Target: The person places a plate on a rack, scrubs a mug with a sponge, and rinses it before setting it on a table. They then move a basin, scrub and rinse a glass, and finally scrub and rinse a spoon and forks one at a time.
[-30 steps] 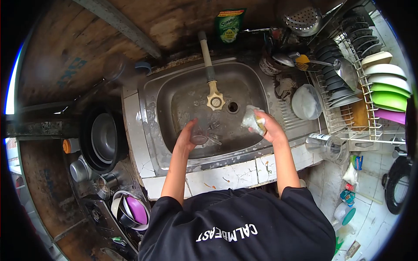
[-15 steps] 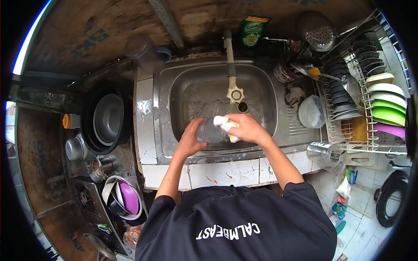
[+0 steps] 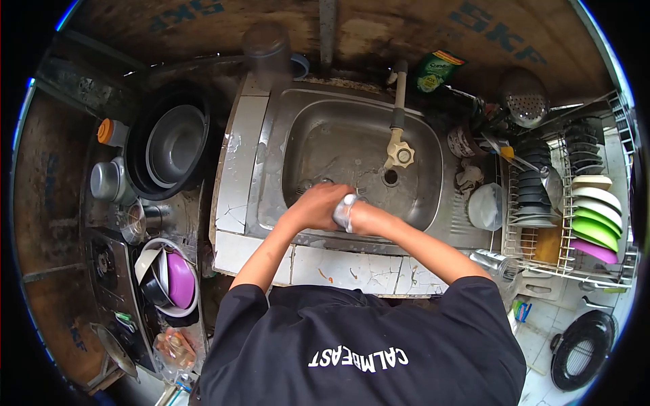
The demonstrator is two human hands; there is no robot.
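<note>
Over the front of the steel sink [image 3: 338, 135], my left hand [image 3: 318, 206] is wrapped round a clear glass [image 3: 342, 212], its fingers curled over the outside. My right hand [image 3: 369, 220] is pressed to the glass's mouth, its fingers hidden inside or behind the rim, so the white sponge seen before is hidden. Foamy suds show where the hands meet. Beyond the hands stands the faucet [image 3: 401, 154], above the drain. Some cutlery or wire shape lies in the sink beside my left hand, too covered to make out.
A dish rack [image 3: 567, 203] with plates and bowls stands right. A clear container [image 3: 486, 206] and a glass jar [image 3: 497, 265] are near it. Black and grey basins [image 3: 177, 145] sit left, above a bowl stack [image 3: 181, 281]. The tiled counter edge [image 3: 338, 269] runs in front.
The view has shifted, moving the sink rightward in the frame. My right hand has gone from beside the glass to its mouth, and the sponge has gone out of sight. The glass has turned.
</note>
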